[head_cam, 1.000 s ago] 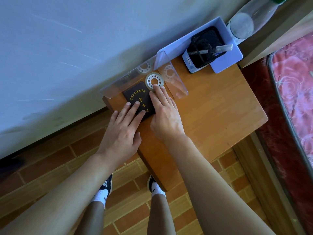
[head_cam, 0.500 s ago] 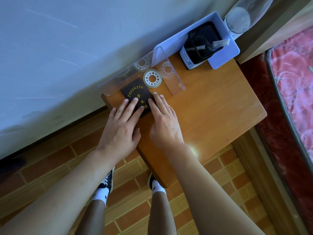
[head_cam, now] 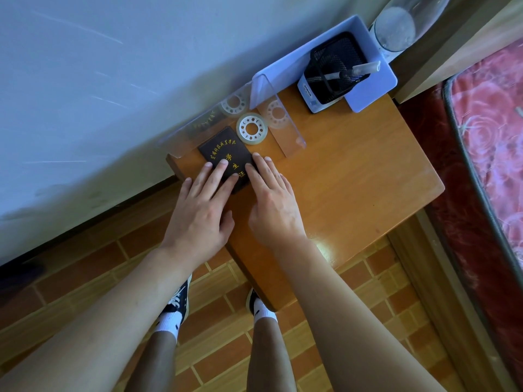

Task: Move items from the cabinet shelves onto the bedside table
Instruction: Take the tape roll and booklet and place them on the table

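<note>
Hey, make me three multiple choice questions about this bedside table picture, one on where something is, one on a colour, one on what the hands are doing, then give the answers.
1. Where does the tape roll lie?
A. inside the mesh pen holder
B. on the bedside table just beyond the dark booklet
C. on the floor

2. What colour is the lettering on the dark booklet?
A. gold
B. white
C. red

3. How do the hands meet the booklet?
A. both grip it in the air
B. only one touches it
C. both lie flat with straight fingers on it

Answers: 1 B, the roll rests on the bedside table beside the booklet's far corner. 2 A, the characters are gold. 3 C, the left hand and right hand lie flat on it.
</note>
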